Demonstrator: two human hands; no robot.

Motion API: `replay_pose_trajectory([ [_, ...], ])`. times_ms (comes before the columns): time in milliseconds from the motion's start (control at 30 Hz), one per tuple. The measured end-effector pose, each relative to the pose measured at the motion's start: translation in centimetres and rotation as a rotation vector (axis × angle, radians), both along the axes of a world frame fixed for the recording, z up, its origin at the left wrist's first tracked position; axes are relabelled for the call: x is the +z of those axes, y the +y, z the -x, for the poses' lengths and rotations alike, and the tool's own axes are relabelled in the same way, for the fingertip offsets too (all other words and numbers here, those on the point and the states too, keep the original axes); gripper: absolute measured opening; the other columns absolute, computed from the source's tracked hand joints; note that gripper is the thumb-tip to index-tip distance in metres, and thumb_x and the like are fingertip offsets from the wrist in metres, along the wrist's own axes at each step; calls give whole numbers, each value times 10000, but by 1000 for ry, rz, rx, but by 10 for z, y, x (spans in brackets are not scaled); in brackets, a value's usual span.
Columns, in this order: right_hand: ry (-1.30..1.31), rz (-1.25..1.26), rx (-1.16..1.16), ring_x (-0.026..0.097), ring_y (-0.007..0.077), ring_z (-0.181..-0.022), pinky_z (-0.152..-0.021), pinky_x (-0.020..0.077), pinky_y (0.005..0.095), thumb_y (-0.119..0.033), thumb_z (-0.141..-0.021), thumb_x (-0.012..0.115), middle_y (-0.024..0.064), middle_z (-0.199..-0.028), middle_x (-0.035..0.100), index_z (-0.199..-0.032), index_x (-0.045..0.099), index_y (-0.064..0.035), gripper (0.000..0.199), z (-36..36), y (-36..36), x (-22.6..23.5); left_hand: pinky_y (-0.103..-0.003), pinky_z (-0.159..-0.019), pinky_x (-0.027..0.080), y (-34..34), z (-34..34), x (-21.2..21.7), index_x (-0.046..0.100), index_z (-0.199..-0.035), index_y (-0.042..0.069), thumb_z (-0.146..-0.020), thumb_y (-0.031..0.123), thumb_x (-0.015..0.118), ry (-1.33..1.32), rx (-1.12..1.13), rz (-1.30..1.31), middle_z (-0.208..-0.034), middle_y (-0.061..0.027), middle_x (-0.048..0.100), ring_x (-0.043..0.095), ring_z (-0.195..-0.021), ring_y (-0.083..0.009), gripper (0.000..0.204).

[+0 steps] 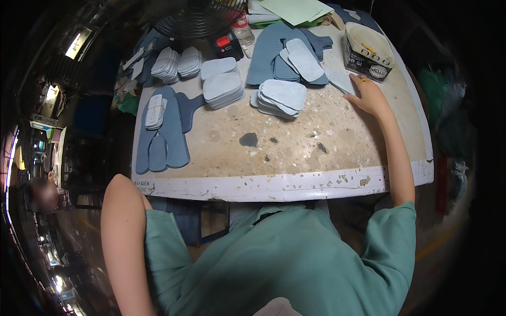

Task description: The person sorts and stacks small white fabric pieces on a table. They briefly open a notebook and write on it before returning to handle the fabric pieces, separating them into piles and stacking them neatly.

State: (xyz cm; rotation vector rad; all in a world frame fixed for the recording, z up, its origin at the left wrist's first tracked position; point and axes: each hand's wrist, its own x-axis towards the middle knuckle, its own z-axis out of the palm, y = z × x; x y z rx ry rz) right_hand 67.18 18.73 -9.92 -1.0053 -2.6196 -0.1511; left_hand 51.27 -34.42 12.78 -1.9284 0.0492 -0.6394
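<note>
My right hand [369, 95] reaches to the far right of the table. Its thumb and fingers are spread at the edge of a pale grey-blue flat piece [340, 80], which lies on the table beside a box. Whether the fingertips grip the piece cannot be made out. To its left are a fanned stack of pale rounded pieces [282, 97] and a darker blue sole-shaped sheet [267, 50] with more pale pieces [304, 60] on it. My left arm [125, 237] is bent at the table's near left corner; its hand is out of view.
A black box [363, 66] with a pale bin stands at the right. Neat stacks of pale pieces [223, 90], tied bundles [166, 64] and blue cut shapes [176, 151] lie at left. A fan [197, 18], a bottle [242, 32] and green sheets [298, 10] are at the back.
</note>
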Motion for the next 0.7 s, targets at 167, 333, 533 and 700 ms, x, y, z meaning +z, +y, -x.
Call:
replay_pose_trajectory([
  [167,-101,32,-63,660,333,-854,-740,527,422,-285,-818,679,202,-898,670,-1276,551,-35,538,8,3,-8,-565,-1114,178,-1,0,-1,515,-1298,34,-937,301,533,-6,3,3,-1432,-112,446,309,-1363,-307,449],
  [333,-171,-47,41,671,331,-723,-643,537,433,-133,-740,694,164,-748,667,-977,605,-8,282,21,9,-5,-573,-1122,154,1,1,-2,497,-1321,33,-938,303,532,-14,-26,14,-1456,-120,418,274,-1383,-321,470],
  [533,-18,26,-52,679,350,-715,-677,548,446,-86,-718,668,209,-732,664,-1000,676,-27,287,29,23,21,-581,-1130,124,12,4,-7,474,-1349,32,-938,305,530,-46,-56,65,-1485,-131,383,232,-1407,-337,496],
  [700,244,-54,-19,673,313,-710,-668,543,416,-164,-776,656,183,-771,670,-1281,606,-152,508,60,7,38,-589,-1138,99,50,12,-4,456,-1373,32,-939,306,530,-143,-156,143,-1509,-139,354,197,-1428,-350,519],
])
